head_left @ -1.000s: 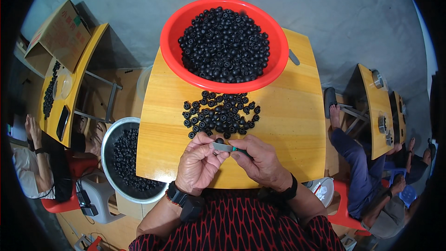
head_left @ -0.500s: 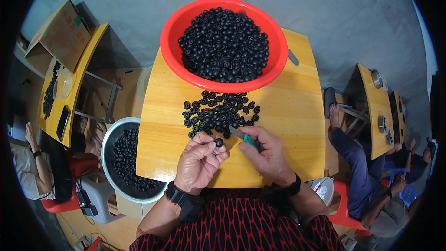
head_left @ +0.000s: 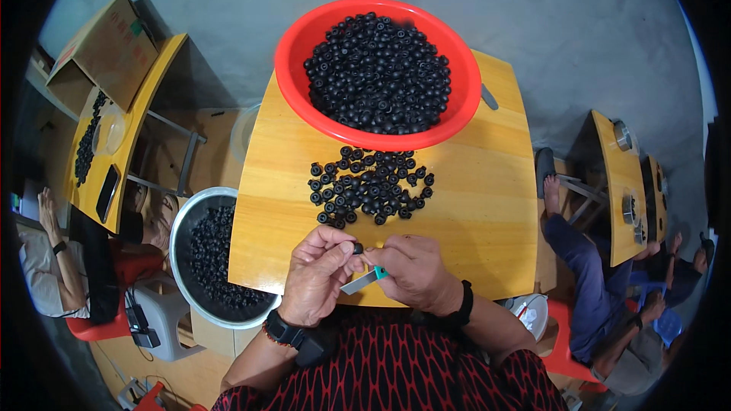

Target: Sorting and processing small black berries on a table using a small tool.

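Note:
My left hand [head_left: 316,270] pinches a small round black rubber-like part [head_left: 358,248] between thumb and fingers, above the near edge of the wooden table [head_left: 480,221]. My right hand [head_left: 419,272] is closed round a small green-handled knife [head_left: 359,283]. Its blade points down and to the left, below the part and close to my left fingers. The fingertips of both hands nearly meet; whether the blade touches the part I cannot tell. Just beyond lies a loose pile of similar black parts [head_left: 373,189]. Behind that, a red basin [head_left: 293,99] holds a large heap of them.
A metal basin [head_left: 179,274] of black parts stands low at the table's left. A grey flat object [head_left: 489,97] lies beside the red basin. Other people sit at side tables left and right. A cardboard box [head_left: 114,49] rests on the left table.
My right hand has moved left toward my left hand. The knife has swung from pointing up-left at the pile to pointing down-left. The black part stays in my left fingers.

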Motion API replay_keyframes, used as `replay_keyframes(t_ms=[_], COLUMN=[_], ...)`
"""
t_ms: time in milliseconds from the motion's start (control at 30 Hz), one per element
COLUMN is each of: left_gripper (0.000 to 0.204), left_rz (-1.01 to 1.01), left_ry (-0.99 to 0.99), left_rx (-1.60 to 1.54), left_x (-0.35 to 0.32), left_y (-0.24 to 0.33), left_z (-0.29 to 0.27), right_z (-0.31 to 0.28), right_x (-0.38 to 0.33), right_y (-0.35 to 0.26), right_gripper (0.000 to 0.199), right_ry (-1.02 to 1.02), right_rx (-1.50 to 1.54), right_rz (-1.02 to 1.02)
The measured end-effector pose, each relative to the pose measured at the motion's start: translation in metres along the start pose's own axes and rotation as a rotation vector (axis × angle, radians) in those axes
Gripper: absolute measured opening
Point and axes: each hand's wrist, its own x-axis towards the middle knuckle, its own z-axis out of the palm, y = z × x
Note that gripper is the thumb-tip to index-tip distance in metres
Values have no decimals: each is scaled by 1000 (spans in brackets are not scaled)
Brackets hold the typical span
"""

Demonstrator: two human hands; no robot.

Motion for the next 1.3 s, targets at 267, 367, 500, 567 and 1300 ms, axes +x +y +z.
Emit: replay_keyframes(t_ms=[267,367,500,567,1300], left_gripper=[3,5,14,19,23], left_rz=[724,887,877,911,729], left_ry=[423,639,903,874,217], left_rx=[306,255,398,557,1599], left_x=[-28,-45,-40,-33,16], left_y=[56,62,53,47,13], left_z=[-58,-103,-111,-91,-26], right_z=[10,10,10,11,11], right_x=[-24,-26,-30,-30,-33], right_y=[16,17,19,21,25], right_gripper=[13,10,10,9,10], right_ry=[-22,-43,-61,-55,3], right_rx=[402,407,407,404,474], right_rz=[439,479,496,491,544])
